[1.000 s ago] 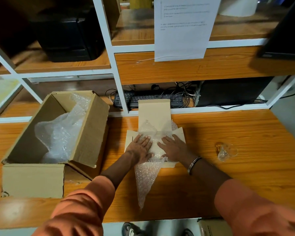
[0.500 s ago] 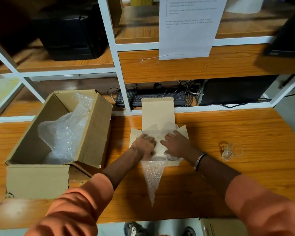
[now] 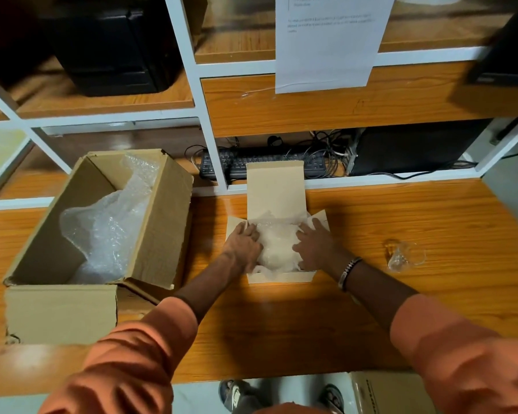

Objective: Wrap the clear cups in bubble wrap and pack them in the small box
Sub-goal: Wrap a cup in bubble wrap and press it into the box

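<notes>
Hands (image 3: 277, 246) press flat on bubble wrap (image 3: 277, 249) hiding contents of small box (image 3: 277, 198).

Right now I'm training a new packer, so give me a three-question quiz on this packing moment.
1. True or false: the small box has its lid flap shut.
2. Where does the bare clear cup lie? A: in the large box B: on the table, right of the small box C: on the shelf
3. What are the left hand and right hand pressing into the small box?

Key: 1 false. 2 B. 3 a bubble-wrapped bundle.
</notes>
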A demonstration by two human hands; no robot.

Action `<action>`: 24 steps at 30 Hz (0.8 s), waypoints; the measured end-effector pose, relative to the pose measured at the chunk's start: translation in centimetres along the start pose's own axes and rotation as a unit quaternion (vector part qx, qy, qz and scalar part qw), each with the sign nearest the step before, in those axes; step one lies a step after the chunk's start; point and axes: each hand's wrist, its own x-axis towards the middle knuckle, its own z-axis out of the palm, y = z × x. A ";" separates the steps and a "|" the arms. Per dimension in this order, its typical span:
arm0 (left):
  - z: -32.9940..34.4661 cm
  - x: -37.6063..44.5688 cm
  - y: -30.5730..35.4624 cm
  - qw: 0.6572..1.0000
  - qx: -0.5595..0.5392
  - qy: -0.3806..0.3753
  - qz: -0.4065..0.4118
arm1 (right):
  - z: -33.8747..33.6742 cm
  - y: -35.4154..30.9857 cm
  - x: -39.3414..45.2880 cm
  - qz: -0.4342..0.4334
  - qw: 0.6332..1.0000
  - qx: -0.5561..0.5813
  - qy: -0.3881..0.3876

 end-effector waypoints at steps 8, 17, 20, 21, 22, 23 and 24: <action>0.3 -1.2 -1.2 0.992 -0.110 0.064 0.026 | 0.5 0.9 -1.0 -0.019 0.995 0.078 0.064; 0.1 -5.5 -2.9 0.945 -0.279 0.143 0.091 | -1.6 2.5 -1.9 -0.056 0.942 0.329 0.032; 0.4 -5.1 -1.9 0.952 -0.249 0.155 0.085 | -1.2 1.3 -1.4 -0.065 0.938 0.340 0.033; 0.4 -4.8 -1.7 0.947 -0.273 0.161 0.062 | -1.2 1.1 -1.3 -0.052 0.931 0.357 0.050; 0.3 -4.5 -1.6 0.937 -0.305 0.168 0.032 | -1.2 1.1 -1.1 -0.036 0.922 0.379 0.066; 0.2 -4.3 -1.6 0.925 -0.335 0.178 0.002 | -1.1 1.3 -1.1 -0.019 0.913 0.401 0.077; 0.3 -3.9 -1.5 0.916 -0.354 0.186 -0.026 | -1.0 1.5 -1.1 -0.006 0.904 0.419 0.082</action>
